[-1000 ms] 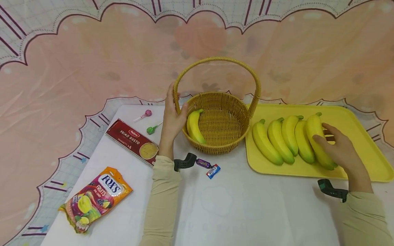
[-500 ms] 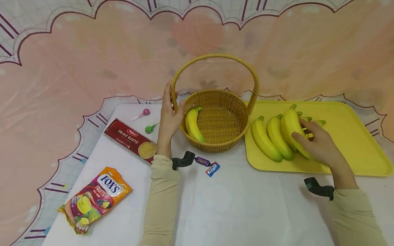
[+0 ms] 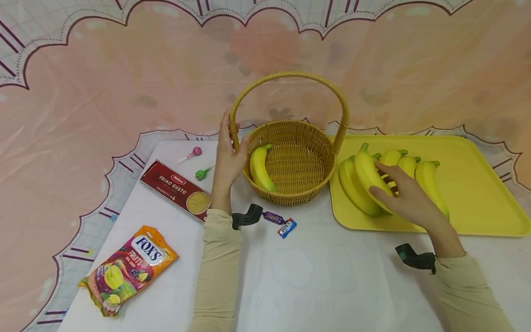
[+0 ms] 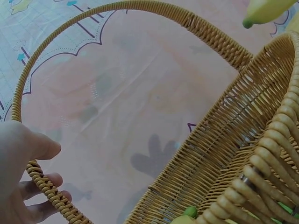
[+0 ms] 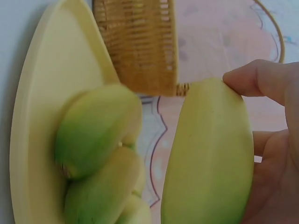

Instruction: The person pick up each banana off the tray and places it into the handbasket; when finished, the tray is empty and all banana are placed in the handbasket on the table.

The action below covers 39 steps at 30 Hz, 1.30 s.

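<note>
My left hand grips the left side of the wicker basket's handle, thumb and fingers around it in the left wrist view. Inside the basket, one yellow banana leans along the left wall. My right hand holds another banana between thumb and fingers, raised over the left part of the yellow tray. Beneath and beside it on the tray lie several more bananas, partly hidden by the hand. In the right wrist view the held banana is apart from those on the tray.
Left of the basket lie a red spaghetti box, a pink lollipop and a green lollipop. A Fox's candy bag is at front left. Two small wrapped candies, one purple and one blue, lie before the basket.
My right hand has lifted the rightmost banana and carried it left over the others toward the basket. The left hand keeps its hold on the handle.
</note>
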Each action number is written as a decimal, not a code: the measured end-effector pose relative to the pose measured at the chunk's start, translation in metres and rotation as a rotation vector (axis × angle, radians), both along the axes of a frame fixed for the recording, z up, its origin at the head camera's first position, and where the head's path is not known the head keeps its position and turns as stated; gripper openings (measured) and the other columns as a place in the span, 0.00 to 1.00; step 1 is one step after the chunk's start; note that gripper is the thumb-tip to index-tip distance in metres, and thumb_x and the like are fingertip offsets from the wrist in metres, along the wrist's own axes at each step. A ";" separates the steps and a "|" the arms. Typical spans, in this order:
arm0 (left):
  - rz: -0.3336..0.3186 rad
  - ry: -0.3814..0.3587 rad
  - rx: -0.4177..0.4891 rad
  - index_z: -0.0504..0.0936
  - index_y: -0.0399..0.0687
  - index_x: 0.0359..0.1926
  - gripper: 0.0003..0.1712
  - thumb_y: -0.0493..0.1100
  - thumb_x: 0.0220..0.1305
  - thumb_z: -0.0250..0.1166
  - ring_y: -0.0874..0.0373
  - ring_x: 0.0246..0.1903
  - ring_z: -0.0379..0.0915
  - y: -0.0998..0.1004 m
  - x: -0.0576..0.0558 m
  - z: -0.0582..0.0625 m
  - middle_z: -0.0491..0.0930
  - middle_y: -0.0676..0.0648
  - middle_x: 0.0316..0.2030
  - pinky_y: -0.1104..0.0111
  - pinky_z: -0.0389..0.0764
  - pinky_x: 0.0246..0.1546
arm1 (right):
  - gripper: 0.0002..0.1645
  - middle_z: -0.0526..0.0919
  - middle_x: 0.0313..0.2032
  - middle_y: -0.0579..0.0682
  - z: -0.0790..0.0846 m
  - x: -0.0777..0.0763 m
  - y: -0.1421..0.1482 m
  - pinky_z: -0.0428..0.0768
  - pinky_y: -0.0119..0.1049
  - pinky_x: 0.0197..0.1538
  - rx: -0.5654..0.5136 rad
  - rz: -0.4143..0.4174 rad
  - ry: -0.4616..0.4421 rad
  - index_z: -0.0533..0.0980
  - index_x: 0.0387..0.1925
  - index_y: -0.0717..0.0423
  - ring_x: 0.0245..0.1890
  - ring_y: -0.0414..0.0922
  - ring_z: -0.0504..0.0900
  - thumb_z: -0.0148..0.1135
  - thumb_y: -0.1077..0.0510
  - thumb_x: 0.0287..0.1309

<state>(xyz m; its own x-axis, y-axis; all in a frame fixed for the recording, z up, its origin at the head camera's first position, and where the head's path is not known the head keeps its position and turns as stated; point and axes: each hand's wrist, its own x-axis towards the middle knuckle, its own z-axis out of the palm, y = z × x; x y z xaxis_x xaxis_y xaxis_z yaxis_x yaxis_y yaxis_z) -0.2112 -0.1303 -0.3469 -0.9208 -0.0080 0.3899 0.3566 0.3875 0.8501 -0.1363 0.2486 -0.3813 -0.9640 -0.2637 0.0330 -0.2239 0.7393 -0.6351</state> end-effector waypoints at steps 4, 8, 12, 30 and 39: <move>0.012 0.007 -0.033 0.44 0.59 0.74 0.41 0.40 0.67 0.55 0.54 0.66 0.60 -0.006 -0.011 -0.013 0.54 0.47 0.70 0.54 0.63 0.65 | 0.41 0.65 0.63 0.62 0.003 0.000 -0.012 0.70 0.54 0.51 0.009 0.039 -0.003 0.53 0.72 0.57 0.54 0.57 0.68 0.54 0.46 0.64; 0.015 0.022 -0.056 0.43 0.63 0.73 0.41 0.43 0.67 0.56 0.55 0.66 0.60 -0.008 -0.013 -0.014 0.56 0.47 0.69 0.54 0.64 0.65 | 0.41 0.67 0.62 0.60 0.007 0.000 -0.023 0.70 0.53 0.51 0.011 0.070 -0.005 0.53 0.71 0.57 0.54 0.55 0.68 0.54 0.45 0.64; 0.017 0.019 -0.059 0.43 0.61 0.73 0.42 0.43 0.66 0.56 0.54 0.66 0.60 -0.007 -0.012 -0.014 0.58 0.44 0.67 0.53 0.64 0.65 | 0.41 0.71 0.57 0.58 0.009 0.001 -0.031 0.71 0.52 0.52 0.011 0.089 -0.019 0.54 0.71 0.56 0.54 0.53 0.69 0.55 0.46 0.63; -0.016 0.041 -0.065 0.43 0.54 0.74 0.43 0.44 0.66 0.57 0.53 0.66 0.59 -0.001 -0.013 -0.014 0.59 0.42 0.65 0.52 0.64 0.64 | 0.42 0.70 0.60 0.57 0.031 -0.027 -0.067 0.73 0.52 0.53 -0.018 0.153 -0.052 0.48 0.73 0.49 0.57 0.54 0.71 0.53 0.45 0.64; 0.014 0.045 -0.093 0.43 0.55 0.74 0.41 0.45 0.67 0.56 0.52 0.65 0.60 -0.006 -0.013 -0.016 0.59 0.42 0.65 0.53 0.64 0.64 | 0.48 0.70 0.57 0.58 0.054 -0.063 -0.098 0.71 0.50 0.55 0.019 0.176 -0.140 0.40 0.74 0.51 0.56 0.52 0.70 0.53 0.43 0.63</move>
<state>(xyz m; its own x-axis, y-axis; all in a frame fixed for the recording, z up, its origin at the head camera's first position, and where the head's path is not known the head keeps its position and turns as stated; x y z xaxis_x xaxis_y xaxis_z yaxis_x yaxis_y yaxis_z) -0.2239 -0.1367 -0.3625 -0.9025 0.0173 0.4304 0.3875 0.4692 0.7936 -0.1991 0.1503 -0.3270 -0.8978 -0.4277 -0.1048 -0.2613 0.7089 -0.6552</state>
